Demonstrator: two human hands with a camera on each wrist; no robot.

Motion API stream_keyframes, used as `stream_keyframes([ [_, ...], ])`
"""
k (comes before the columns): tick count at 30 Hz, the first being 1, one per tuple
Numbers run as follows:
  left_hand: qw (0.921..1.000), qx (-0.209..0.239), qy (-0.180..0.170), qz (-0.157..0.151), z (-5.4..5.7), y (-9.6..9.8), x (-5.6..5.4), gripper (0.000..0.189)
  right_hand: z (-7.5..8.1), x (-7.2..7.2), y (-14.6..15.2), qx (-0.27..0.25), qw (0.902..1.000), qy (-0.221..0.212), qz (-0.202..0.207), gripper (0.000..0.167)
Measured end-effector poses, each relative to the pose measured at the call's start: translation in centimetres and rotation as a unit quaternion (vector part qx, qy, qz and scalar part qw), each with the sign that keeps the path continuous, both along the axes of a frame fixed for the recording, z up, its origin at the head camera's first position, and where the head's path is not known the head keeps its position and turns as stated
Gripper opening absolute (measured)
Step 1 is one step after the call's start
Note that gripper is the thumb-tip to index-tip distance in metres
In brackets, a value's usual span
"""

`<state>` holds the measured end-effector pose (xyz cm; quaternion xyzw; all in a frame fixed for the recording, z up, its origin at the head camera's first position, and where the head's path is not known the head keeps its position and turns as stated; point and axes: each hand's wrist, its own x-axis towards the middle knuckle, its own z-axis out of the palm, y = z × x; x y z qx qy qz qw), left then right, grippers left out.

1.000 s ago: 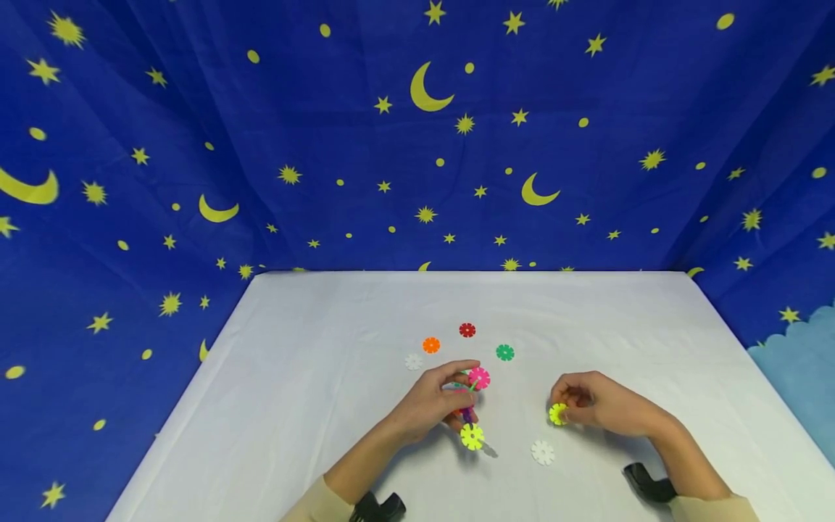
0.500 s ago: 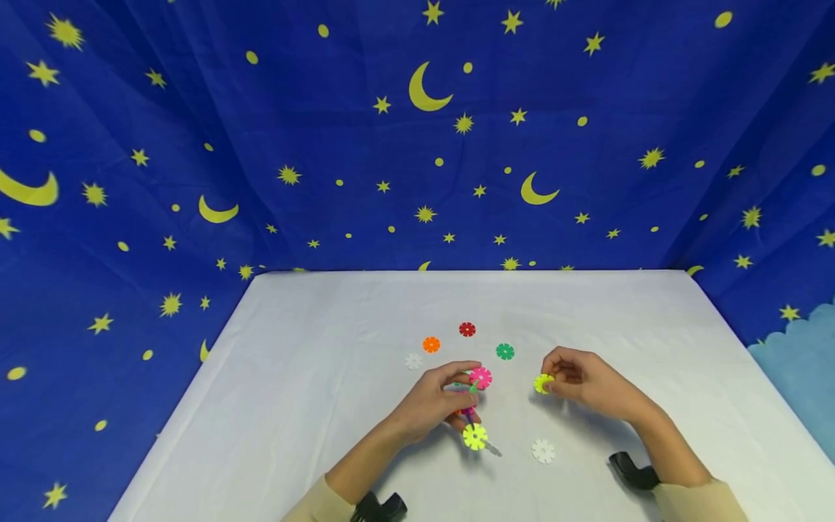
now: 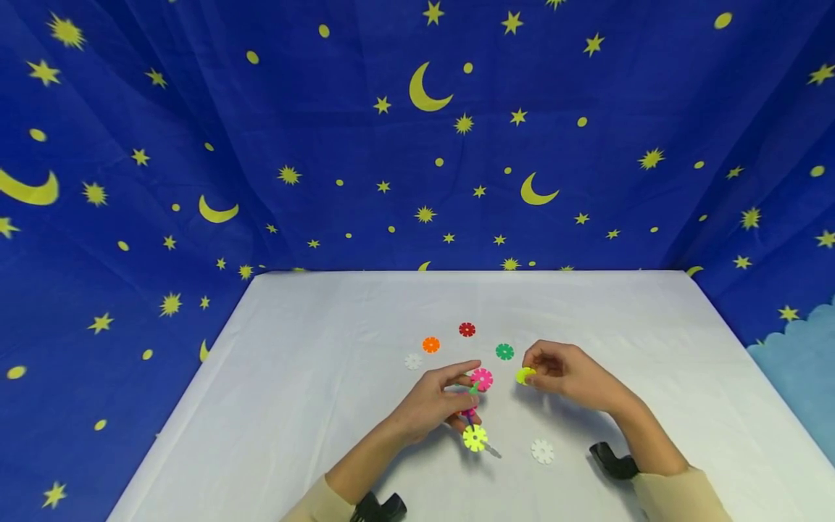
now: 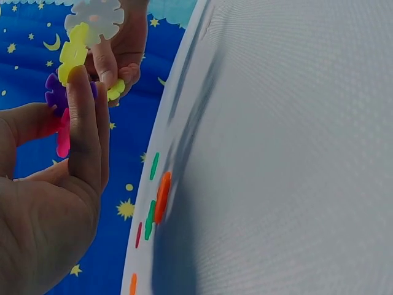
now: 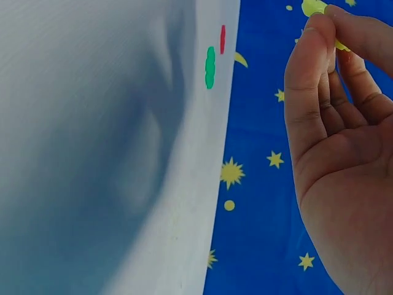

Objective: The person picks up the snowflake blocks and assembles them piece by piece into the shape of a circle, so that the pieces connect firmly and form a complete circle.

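In the head view my left hand [image 3: 427, 406] holds a cluster of joined snowflake discs. A pink disc [image 3: 482, 379] is at its top and a yellow disc [image 3: 475, 438] hangs at its lower end. The left wrist view shows a purple disc [image 4: 56, 93] at the fingertips, with a pale translucent disc [image 4: 98, 18] overlapping the yellow one. To the right, my right hand [image 3: 577, 377] pinches a single yellow snowflake disc [image 3: 525, 375] between thumb and fingers. That disc is apart from the cluster. Fingers partly hide the cluster's middle.
Beyond the hands, a red disc [image 3: 467, 330], an orange disc [image 3: 431, 345], a green disc [image 3: 505, 351] and a white disc [image 3: 413, 361] lie on the white table [image 3: 313, 391]. Another white disc [image 3: 542, 452] lies nearer, between the forearms. A blue starry curtain surrounds the table.
My right hand has moved left and farther from me with its yellow disc, nearing the cluster. My left hand stays almost in place, the cluster shifting only slightly.
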<state>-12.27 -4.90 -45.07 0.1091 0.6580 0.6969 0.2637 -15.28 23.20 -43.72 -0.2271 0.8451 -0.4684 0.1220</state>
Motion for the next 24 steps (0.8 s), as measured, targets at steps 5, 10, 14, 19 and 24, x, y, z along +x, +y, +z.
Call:
stream_keyframes([
  [5,1.0000,0.005,-0.002,-0.005,0.0,0.1,0.0,0.055,-0.1,-0.1,-0.7,-0.016,0.9998,-0.004,0.007,0.014],
  [10,0.9997,0.009,-0.013,-0.020,0.1,0.1,0.1,0.055,-0.3,0.0,-1.2,-0.025,0.9993,0.019,0.019,0.011],
  [14,0.9994,0.007,-0.020,-0.027,0.0,0.2,0.0,0.054,-0.5,0.1,-1.6,-0.028,0.9979,0.051,0.027,0.011],
  [19,0.9995,0.000,-0.021,-0.024,-0.1,0.2,0.0,0.054,-0.5,0.2,-1.9,-0.037,0.9965,0.070,0.026,0.014],
  [24,0.9994,0.000,-0.011,-0.031,-0.2,0.2,0.1,0.055,-0.4,0.4,-2.2,-0.051,0.9955,0.070,0.038,0.015],
])
